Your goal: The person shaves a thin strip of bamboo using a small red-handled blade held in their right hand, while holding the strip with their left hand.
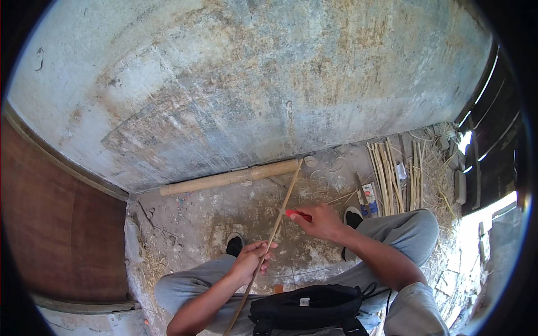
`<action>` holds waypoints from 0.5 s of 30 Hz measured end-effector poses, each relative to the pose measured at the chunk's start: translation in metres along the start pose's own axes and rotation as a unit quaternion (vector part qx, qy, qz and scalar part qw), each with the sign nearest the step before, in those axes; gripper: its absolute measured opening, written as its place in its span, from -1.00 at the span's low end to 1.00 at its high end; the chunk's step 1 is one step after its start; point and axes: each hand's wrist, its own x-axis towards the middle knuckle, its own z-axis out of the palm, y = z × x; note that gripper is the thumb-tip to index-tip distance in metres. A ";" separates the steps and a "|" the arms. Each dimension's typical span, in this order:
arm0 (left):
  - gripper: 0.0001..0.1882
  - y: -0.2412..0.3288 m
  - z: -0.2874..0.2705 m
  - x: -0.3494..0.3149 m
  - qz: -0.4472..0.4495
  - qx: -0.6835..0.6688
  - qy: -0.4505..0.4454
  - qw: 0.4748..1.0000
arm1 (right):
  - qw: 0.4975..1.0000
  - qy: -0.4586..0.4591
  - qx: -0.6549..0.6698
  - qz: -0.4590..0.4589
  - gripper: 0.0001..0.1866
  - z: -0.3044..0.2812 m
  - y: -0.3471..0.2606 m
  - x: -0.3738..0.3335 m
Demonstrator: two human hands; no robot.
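Note:
A long, thin bamboo strip (288, 193) slants from my lap up toward the foot of the wall. My left hand (253, 261) is closed around its lower half, the fingers wrapped over it. In my right hand (324, 221) is a small red-handled knife (298, 215). The knife's front end meets the strip a little above my left hand; the blade itself is too small to make out clearly. The strip's lower end passes beside the black bag (305, 308) on my lap.
A thick bamboo pole (230, 178) lies along the base of the stained wall (269, 78). Several split bamboo strips (386, 173) lie at the right, with a long blade (362, 190) and a small box (370, 203) nearby. A brown panel (61, 218) stands at the left. My knees are bent on both sides.

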 end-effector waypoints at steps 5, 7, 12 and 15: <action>-0.70 0.002 0.000 -0.002 0.017 0.009 -0.012 1.000 | 0.999 -0.045 -0.023 0.007 -0.64 0.005 -0.009 -0.007; -0.70 0.000 0.000 -0.003 0.020 0.009 -0.010 1.000 | 0.999 -0.039 -0.029 -0.004 -0.65 0.007 -0.008 -0.008; -0.71 -0.002 0.000 -0.004 0.032 0.002 -0.014 0.999 | 0.999 -0.032 -0.023 -0.022 -0.61 0.009 -0.005 -0.007; -0.72 -0.001 0.003 -0.009 0.019 -0.012 -0.012 1.000 | 0.999 -0.027 -0.039 -0.018 -0.63 0.005 -0.013 -0.007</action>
